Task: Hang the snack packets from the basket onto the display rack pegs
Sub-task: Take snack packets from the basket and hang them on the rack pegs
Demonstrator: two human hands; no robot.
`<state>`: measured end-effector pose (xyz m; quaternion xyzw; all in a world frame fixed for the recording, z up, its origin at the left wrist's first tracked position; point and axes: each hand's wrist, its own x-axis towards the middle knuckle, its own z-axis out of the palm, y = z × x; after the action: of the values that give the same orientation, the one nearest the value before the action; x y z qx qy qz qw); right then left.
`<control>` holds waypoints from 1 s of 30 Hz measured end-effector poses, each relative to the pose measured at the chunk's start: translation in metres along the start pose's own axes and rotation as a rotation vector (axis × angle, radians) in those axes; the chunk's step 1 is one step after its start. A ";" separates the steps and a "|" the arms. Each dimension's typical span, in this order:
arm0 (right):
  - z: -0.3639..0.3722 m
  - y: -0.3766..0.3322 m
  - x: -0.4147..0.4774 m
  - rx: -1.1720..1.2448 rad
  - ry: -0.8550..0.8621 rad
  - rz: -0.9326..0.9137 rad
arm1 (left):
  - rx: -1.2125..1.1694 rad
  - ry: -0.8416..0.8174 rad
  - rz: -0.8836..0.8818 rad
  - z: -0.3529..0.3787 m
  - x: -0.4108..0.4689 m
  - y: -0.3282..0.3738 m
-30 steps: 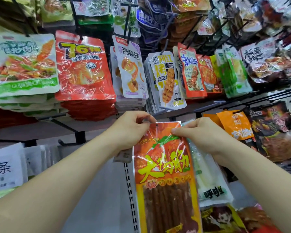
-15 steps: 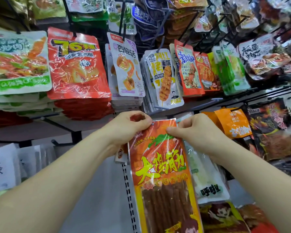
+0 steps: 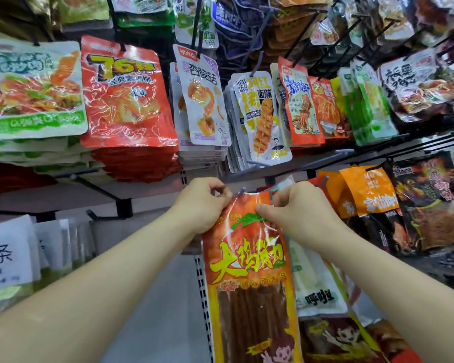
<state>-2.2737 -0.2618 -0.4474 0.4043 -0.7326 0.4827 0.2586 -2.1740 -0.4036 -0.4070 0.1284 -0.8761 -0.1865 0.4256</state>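
A long orange snack packet (image 3: pixel 249 271) hangs upright low in the middle of the display rack, its top edge right at the tip of a grey peg (image 3: pixel 241 191). The left hand (image 3: pixel 200 205) pinches the packet's upper left corner, fingers closed on it; the right hand (image 3: pixel 299 210) grips the upper right edge likewise. A white packet (image 3: pixel 317 292) hangs just behind, orange packets (image 3: pixel 364 189) to the right, a red bag (image 3: pixel 126 93) above left.
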 end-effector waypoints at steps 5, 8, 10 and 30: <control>0.004 0.003 0.003 0.022 0.006 -0.006 | -0.416 -0.035 -0.050 -0.010 -0.010 -0.005; 0.008 0.000 0.006 0.020 0.002 0.005 | -0.172 0.061 0.063 -0.003 -0.005 -0.012; 0.008 0.003 0.004 -0.001 -0.015 -0.001 | -0.065 0.129 0.071 0.004 0.002 -0.017; -0.036 0.027 -0.063 0.416 -0.049 -0.198 | -0.322 0.252 -0.030 0.001 -0.025 -0.032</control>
<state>-2.2625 -0.2020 -0.4948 0.5304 -0.5801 0.5857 0.1977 -2.1577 -0.4222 -0.4388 0.0938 -0.7728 -0.3130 0.5441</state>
